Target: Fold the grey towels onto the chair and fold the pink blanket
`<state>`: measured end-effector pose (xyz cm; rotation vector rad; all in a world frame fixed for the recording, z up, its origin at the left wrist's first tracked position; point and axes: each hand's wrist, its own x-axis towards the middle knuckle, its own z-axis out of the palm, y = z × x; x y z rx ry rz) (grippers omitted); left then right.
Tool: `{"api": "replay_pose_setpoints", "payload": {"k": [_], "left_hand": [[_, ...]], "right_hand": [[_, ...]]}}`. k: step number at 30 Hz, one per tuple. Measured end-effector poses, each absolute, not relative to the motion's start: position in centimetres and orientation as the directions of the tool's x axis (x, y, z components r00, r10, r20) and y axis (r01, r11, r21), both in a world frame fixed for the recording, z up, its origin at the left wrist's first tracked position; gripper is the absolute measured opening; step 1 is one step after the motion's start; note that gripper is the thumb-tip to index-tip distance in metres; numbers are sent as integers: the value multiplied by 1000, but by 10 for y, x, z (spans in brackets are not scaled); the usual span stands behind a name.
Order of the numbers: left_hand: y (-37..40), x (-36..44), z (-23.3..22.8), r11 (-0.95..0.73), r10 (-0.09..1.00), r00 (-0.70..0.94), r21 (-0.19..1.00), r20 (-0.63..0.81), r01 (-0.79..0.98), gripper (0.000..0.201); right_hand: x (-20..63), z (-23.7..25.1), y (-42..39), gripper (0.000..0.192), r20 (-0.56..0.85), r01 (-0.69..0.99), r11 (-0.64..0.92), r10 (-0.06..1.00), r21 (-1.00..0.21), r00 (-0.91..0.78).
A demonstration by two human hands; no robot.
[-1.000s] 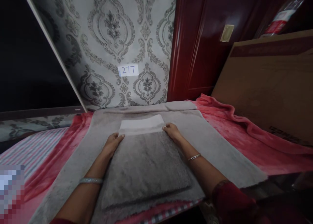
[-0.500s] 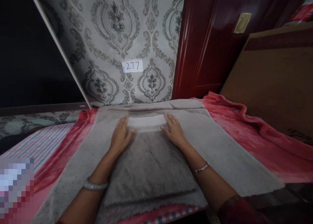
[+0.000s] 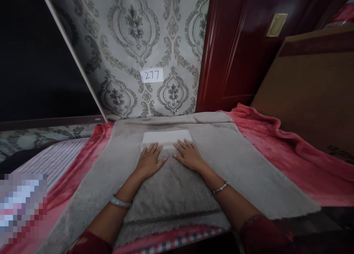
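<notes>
A grey plush cloth [image 3: 174, 191] with a white band [image 3: 166, 136] along its far edge lies flat in front of me; its exact kind does not show. My left hand [image 3: 149, 160] rests palm down near the band's left end, fingers spread. Opposite it, my right hand [image 3: 188, 155] lies flat near the right end, its fingertips overlapping the white. Neither hand grips anything. Beneath the cloth spreads a lighter grey blanket [image 3: 243, 172], with a raised fold at its far side.
Pink blanket [image 3: 276, 154] shows on both sides, with checked fabric [image 3: 61, 158] at left. A dark screen [image 3: 44, 62] stands at the back left. At right leans a large cardboard box [image 3: 312, 99]. A paper label [image 3: 152, 75] is on the patterned wall.
Both hands have slid toward me from the ends of the white band onto its near edge and the plush cloth. More of the band now shows. The view has shifted slightly.
</notes>
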<state>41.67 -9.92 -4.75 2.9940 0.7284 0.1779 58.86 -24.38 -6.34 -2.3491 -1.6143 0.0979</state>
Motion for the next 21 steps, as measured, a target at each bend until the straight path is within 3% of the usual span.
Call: {"api": "replay_pose_setpoints", "payload": {"k": [8,11,13,16,18,21], "left_hand": [[-89,404,-45,-865,499,865,91,52,493,74],[-82,388,-36,-832,551,834,94,20,547,71],[-88,375,-31,-818,573,818,86,47,568,72],[-117,357,-33,-917,397,905,92,152,387,70],[-139,347,-42,-968,250,950,84,187,238,69],[-160,339,-58,-979,196,970,87,145,184,68]], "right_hand": [[600,-58,-254,62,89,913,-290,941,-287,327],[597,-48,-274,61,37,870,-375,913,-320,407],[585,-44,-290,61,81,847,-420,880,-327,468],[555,-47,-312,62,212,904,-307,902,-298,376],[535,-55,-321,62,212,936,-217,936,-278,280],[520,-68,-329,62,158,938,-201,954,-283,253]]}}
